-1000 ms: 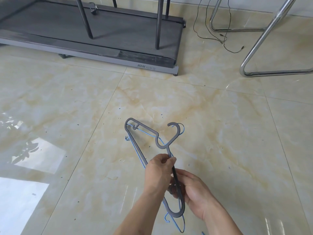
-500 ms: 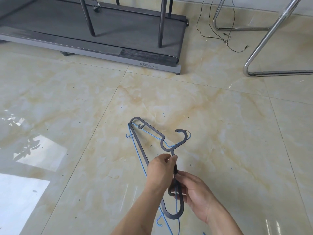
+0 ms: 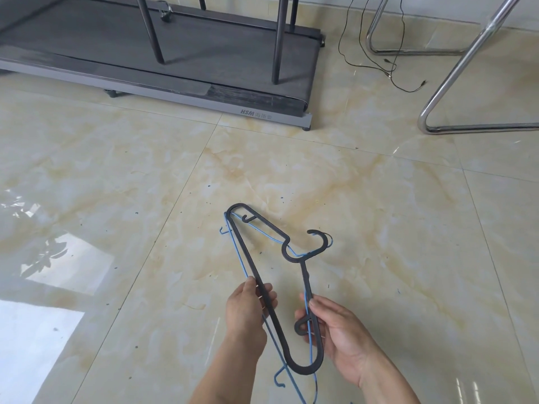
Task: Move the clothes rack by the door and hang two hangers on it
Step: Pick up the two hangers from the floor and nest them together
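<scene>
A thick dark grey plastic hanger (image 3: 246,252) is held flat above the tiled floor, its hook pointing up and to the right. A thin blue wire hanger (image 3: 309,349) lies right beneath it. My left hand (image 3: 248,313) grips the long bottom bar of the grey hanger. My right hand (image 3: 341,336) pinches the shoulder arm of the grey hanger together with the blue wire. The chrome tube legs of a clothes rack (image 3: 455,68) stand at the upper right; its top is out of view.
A flat dark treadmill (image 3: 274,112) lies across the top, with dark metal legs (image 3: 277,39) standing on its belt. A thin black cable (image 3: 390,68) trails on the floor between treadmill and rack. Glossy beige floor tiles (image 3: 116,185) surround me.
My hands have moved apart: the left slid from the hanger's neck to the bottom bar, and the grey hanger now spreads wider. The hook has swung to the right.
</scene>
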